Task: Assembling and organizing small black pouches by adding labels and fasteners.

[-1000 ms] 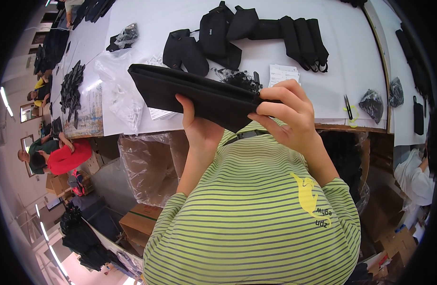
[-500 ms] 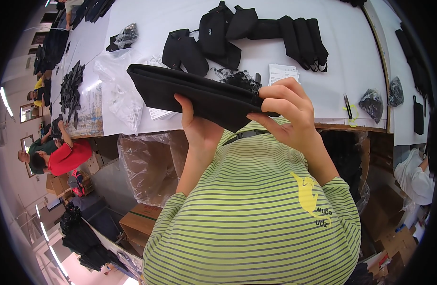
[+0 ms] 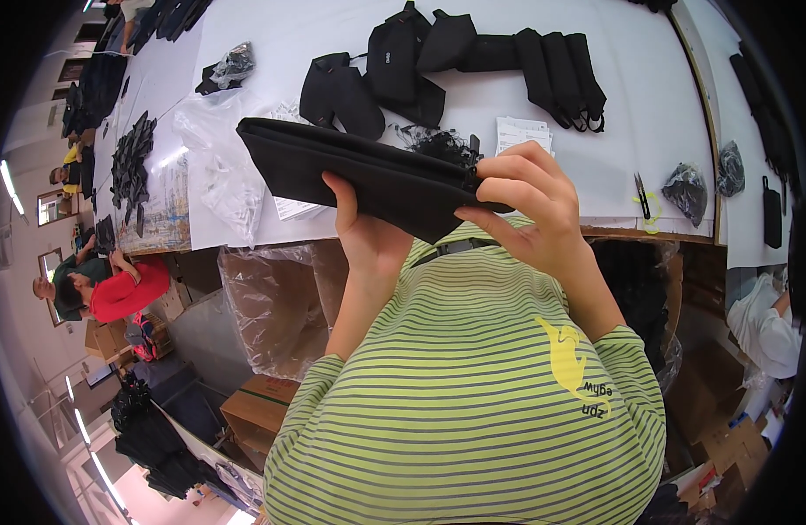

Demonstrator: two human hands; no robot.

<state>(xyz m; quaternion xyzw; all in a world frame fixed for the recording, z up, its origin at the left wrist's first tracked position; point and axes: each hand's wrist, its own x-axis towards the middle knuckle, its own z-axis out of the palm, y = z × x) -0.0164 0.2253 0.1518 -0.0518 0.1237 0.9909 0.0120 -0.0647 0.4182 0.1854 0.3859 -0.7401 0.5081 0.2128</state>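
Note:
A flat black fabric pouch (image 3: 333, 166) is held up tilted in front of my body, over the table's near edge. My left hand (image 3: 368, 232) grips its lower side, thumb on the near face and the other fingers hidden behind it. With bent fingers, my right hand (image 3: 534, 206) pinches the pouch's right end near its upper edge. Just past the pouch lies a tangle of thin black cords (image 3: 442, 144). Several more black pouches (image 3: 403, 70) lie grouped on the white table (image 3: 648, 87) farther away.
White printed cards (image 3: 524, 133) lie right of the cords. Thread snips (image 3: 642, 197) and a bagged black item (image 3: 686, 191) rest near the right edge. Clear plastic bags (image 3: 224, 166) cover the left part. A person in red (image 3: 132, 284) works farther left. Below stands a plastic-lined box (image 3: 276, 297).
My hands and the pouch stay almost still, with only a slight shift of the pouch. At far left, the person in red has changed the position of their arms.

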